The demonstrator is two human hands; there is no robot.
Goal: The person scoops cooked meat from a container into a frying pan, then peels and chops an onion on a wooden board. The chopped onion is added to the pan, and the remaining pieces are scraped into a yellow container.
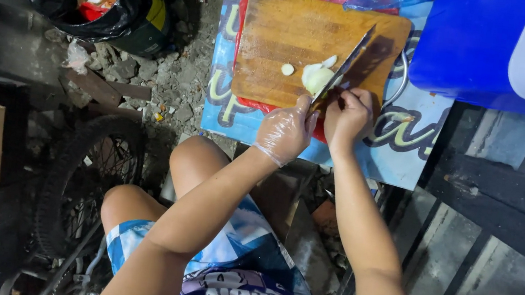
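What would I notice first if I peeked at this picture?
Probably the wooden cutting board near the top middle, with pale onion pieces on it. The right hand holds a big knife over them, and the left hand, in a thin clear glove, sits just beside it. A bright blue cooler fills the top right corner.

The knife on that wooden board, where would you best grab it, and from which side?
By its handle, at the near end, where the right hand grips it already. The knife lies slanted, its blade running up and away over the cutting board and the pale onion pieces. Coming from the near edge looks safest, away from the blade. The gloved left hand sits beside it.
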